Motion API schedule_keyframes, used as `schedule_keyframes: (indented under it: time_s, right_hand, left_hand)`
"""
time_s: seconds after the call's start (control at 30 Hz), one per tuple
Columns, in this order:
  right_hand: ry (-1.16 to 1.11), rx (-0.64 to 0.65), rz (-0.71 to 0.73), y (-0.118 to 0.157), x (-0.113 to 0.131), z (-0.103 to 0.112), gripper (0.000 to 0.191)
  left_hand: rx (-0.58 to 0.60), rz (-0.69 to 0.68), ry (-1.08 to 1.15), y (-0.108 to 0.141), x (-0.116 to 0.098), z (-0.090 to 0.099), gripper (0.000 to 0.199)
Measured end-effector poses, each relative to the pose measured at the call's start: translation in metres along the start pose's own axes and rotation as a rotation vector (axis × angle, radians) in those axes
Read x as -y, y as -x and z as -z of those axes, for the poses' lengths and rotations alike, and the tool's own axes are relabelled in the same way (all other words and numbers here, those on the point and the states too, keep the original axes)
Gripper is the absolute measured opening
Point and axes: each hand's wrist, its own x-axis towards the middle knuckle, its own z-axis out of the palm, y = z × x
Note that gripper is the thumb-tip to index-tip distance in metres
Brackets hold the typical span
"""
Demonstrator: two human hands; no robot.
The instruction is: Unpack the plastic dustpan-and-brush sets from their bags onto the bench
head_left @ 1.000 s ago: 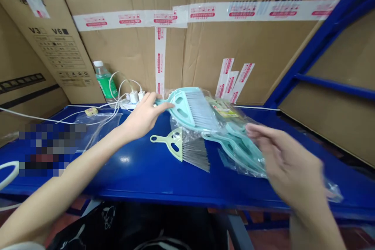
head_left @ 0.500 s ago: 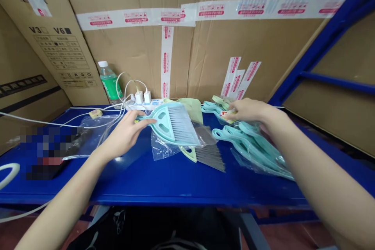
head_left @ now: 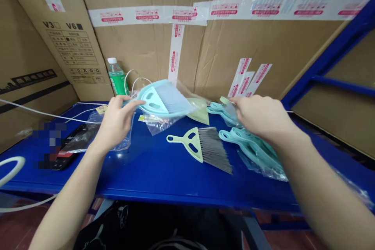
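My left hand is closed on the handle of a light blue dustpan and lifts it above the table. A light blue hand brush with pale bristles lies in this dustpan. At the right, my right hand is closed around a pale green handled piece, mostly hidden by the hand. Under and beside that hand lie several light blue dustpan sets in clear bags. A pale green hand brush with grey bristles rests on the table between my hands, and a pale green dustpan lies behind it.
The blue table backs onto large cardboard boxes. A green-labelled bottle, white cables, clear plastic bags and a black device are at the left. A blue metal frame rises at the right.
My left hand has raised the blue dustpan and brush up and leftward, uncovering the green brush. My right hand has closed on the green handled piece and drawn it slightly. The view has shifted.
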Motion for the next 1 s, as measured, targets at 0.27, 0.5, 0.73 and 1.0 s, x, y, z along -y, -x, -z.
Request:
schedule_keyframes:
  time_s: [0.27, 0.5, 0.73, 1.0]
  right_hand:
    - [-0.313, 0.253, 0.475, -0.006, 0.091, -0.027, 0.045]
    - [-0.559, 0.181, 0.862, -0.038, 0.109, -0.067, 0.039]
    - [-0.523, 0.277, 0.884, -0.057, 0.121, -0.085, 0.057]
    - [-0.366, 0.296, 0.782, -0.069, 0.116, -0.103, 0.066]
  left_hand:
    - [-0.105, 0.178, -0.115, 0.002, 0.021, 0.005, 0.035]
    - [-0.159, 0.170, -0.191, 0.007, 0.028, -0.002, 0.035]
    - [-0.184, 0.158, -0.240, 0.007, 0.029, -0.007, 0.035]
    - [-0.122, 0.171, -0.238, 0.007, 0.028, -0.007, 0.035]
